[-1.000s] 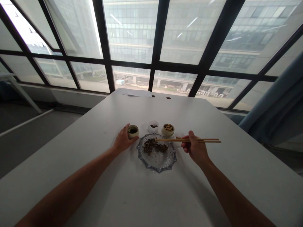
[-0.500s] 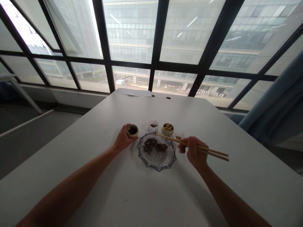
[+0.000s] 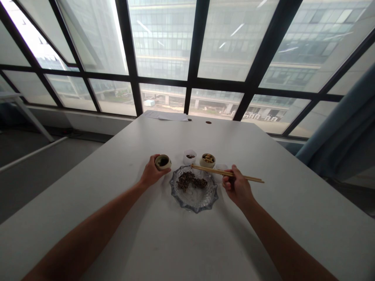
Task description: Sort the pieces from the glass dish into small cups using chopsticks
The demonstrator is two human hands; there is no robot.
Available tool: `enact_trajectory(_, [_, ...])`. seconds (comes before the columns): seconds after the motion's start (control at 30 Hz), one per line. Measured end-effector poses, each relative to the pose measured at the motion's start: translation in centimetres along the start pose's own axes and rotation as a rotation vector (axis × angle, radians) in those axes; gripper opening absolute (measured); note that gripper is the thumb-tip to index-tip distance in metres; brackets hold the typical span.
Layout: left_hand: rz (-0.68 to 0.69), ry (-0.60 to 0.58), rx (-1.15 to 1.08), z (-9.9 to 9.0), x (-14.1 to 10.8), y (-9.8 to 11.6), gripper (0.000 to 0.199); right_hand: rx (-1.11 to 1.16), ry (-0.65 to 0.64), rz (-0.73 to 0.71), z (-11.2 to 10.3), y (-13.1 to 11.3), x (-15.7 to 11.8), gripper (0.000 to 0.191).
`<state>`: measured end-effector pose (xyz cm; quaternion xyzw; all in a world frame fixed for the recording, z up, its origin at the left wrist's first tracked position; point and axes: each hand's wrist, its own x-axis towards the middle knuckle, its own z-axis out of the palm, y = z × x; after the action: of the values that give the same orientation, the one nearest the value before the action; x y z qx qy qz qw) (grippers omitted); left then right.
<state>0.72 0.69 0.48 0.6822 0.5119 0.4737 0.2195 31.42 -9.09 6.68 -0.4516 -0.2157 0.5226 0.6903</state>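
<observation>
My left hand (image 3: 152, 171) is wrapped round a small pale cup (image 3: 163, 167) with something dark inside, left of the glass dish. In my right hand (image 3: 238, 186) is a pair of chopsticks (image 3: 213, 170), pointing left with their tips over the dish's far rim. Whether the tips pinch anything is too small to tell. The scalloped glass dish (image 3: 199, 203) holds a heap of dark, seed-like pieces (image 3: 187, 180) in its far half. Behind it are a white plastic tub (image 3: 189, 159) with a few dark pieces and a round cup (image 3: 207, 165) of tan, peanut-like pieces.
A clear container (image 3: 220, 177) sits beside my right hand, partly hidden by the chopsticks. White papers (image 3: 165, 116) lie at the table's (image 3: 181, 246) far edge, by two round holes. Beyond are framed windows; a blue curtain (image 3: 336, 125) hangs at right.
My right hand has turned and shifted slightly left, and the chopsticks now lie flatter and closer together. In my left hand the cup is slightly more tilted, showing more of its inner wall.
</observation>
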Motion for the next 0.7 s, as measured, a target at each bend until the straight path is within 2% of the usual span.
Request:
enact_trajectory(0.27, [0.041,0.009,0.049,0.1,0.1,-0.4,0.077,-0.013,0.038,-0.038,0.1,0.0,0.1,0.044])
enact_trajectory(0.4, [0.034,0.004,0.130,0.0,0.6,0.0,0.080,0.000,0.090,-0.119,0.2,0.0,0.4,0.046])
enact_trajectory(0.53, [0.151,-0.022,0.335,0.7,1.9,3.1,0.077,-0.003,0.111,-0.286,-0.1,0.1,1.0,0.051])
enact_trajectory(0.63, [0.240,-0.162,0.434,2.7,3.6,6.5,0.073,-0.093,0.083,-0.462,-0.4,0.3,1.2,0.060])
enact_trajectory(0.7, [0.233,-0.260,0.485,4.5,4.9,8.3,0.075,-0.181,0.082,-0.578,-0.5,0.4,1.1,0.063])
